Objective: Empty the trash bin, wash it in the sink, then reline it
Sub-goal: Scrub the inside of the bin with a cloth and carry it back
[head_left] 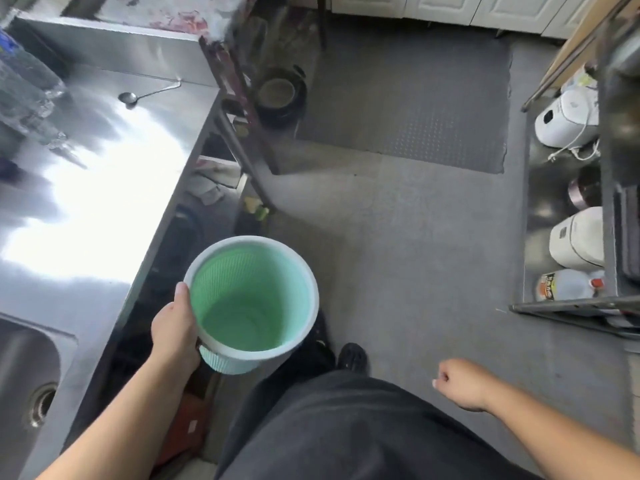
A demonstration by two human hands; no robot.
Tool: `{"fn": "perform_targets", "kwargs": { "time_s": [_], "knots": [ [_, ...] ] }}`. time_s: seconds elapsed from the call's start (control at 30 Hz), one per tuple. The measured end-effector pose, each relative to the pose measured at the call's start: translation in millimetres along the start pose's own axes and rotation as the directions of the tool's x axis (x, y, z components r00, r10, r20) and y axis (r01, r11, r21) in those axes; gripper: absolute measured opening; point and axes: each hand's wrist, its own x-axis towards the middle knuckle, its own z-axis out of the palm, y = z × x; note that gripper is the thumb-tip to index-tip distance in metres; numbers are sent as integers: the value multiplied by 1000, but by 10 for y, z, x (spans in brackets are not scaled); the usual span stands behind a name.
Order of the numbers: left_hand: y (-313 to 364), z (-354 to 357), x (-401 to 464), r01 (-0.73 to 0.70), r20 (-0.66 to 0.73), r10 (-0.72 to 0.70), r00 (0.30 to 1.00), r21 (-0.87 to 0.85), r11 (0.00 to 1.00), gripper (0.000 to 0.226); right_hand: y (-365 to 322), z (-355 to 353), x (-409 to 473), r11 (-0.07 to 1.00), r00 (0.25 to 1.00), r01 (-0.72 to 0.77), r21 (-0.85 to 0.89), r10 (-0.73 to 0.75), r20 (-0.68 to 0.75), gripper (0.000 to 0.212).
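Observation:
A small mint-green trash bin (251,306) with a pale rim and mesh walls hangs upright over the floor beside the steel counter. Its inside looks bare, with no bag. My left hand (175,329) grips its left rim, thumb on top. My right hand (459,384) hangs low at the right, fingers curled closed, holding nothing. The sink (24,379) with its drain sits at the lower left in the counter.
The steel counter (104,209) runs along the left with a ladle (130,97) and clear plastic on it. A dark floor mat (408,109) lies ahead. A metal shelf (568,303) on the right holds rice cookers and a jug. My shoe (352,356) is below the bin.

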Motion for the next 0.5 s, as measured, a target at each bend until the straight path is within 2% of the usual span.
{"fn": "perform_targets", "kwargs": {
  "time_s": [0.17,0.27,0.37,0.43,0.5],
  "knots": [
    [59,312,469,140,-19,-140,990,29,990,46,-23,-164,134,996,989,-79,-32,82,125,23],
    [246,491,729,181,10,-181,983,34,983,43,-212,-568,335,990,980,-129,64,118,158,22],
    [541,696,931,196,44,-196,980,2,981,39,-398,-1136,516,985,998,-67,159,67,5,24],
    [783,883,1035,203,63,-203,977,-4,979,38,-468,-1521,618,977,989,-46,210,75,-129,29],
    [1028,1090,1102,204,64,-204,977,10,979,37,-458,-1836,720,963,973,-49,265,107,-206,31]
  ]
}}
